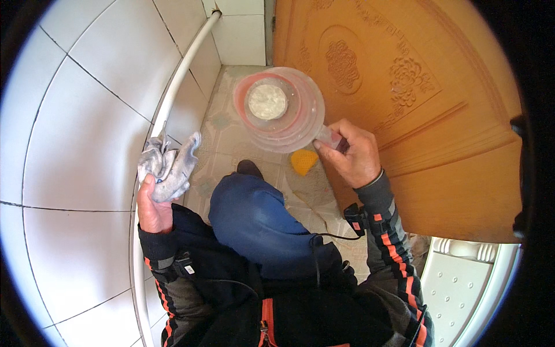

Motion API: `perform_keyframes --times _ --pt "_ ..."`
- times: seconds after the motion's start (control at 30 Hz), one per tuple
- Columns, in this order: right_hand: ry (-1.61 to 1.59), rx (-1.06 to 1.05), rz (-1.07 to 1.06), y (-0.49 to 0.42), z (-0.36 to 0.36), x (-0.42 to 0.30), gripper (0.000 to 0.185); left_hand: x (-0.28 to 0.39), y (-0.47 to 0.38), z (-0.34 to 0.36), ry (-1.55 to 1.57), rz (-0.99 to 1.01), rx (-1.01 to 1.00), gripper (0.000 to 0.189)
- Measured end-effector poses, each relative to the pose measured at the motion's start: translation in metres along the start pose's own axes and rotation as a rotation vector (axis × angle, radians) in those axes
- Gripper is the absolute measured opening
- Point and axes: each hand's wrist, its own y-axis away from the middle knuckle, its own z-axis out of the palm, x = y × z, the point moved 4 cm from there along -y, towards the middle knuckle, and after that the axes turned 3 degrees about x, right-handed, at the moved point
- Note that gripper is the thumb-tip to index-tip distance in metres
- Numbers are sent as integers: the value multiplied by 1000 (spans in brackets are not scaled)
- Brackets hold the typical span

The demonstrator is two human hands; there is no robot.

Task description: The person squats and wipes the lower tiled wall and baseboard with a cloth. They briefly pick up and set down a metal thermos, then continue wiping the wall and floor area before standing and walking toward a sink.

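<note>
My right hand (356, 152) grips the short handle of a translucent plastic dipper (303, 108), held out over the floor beside the wooden door. A pinkish-red ring and a round whitish disc show at the dipper's left part; whether the disc is its base or something inside, I cannot tell. At the left, my left hand (157, 204) holds a crumpled grey-white cloth (173, 169), close to the white pipe. The thumb lies over the cloth's lower edge, and the other fingers are mostly hidden behind it.
A carved wooden door (407, 130) stands on the right. A white pipe (180, 71) runs along the tiled wall (82, 152) at the left. On the patterned tile floor (225, 143) lies a yellow mesh-like piece (304, 162). A white moulded panel (455, 286) is at the lower right.
</note>
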Motion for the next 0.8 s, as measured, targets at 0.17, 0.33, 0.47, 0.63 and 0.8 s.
perform_keyframes --times 0.17,0.33,0.47,0.63,0.8 --pt "24 9 -27 -5 -2 0 23 0 -1 2 51 13 5 59" --pt "-5 23 -6 -10 -1 3 23 -3 -6 -2 55 -9 53 57" --pt "-39 21 36 -12 -2 8 22 -7 -9 -11 58 -39 131 55" --pt "-41 48 54 -14 -4 16 23 -10 -10 -15 27 -74 73 53" --pt "-91 29 145 -18 -3 28 24 -13 -13 -15 125 -76 85 50"
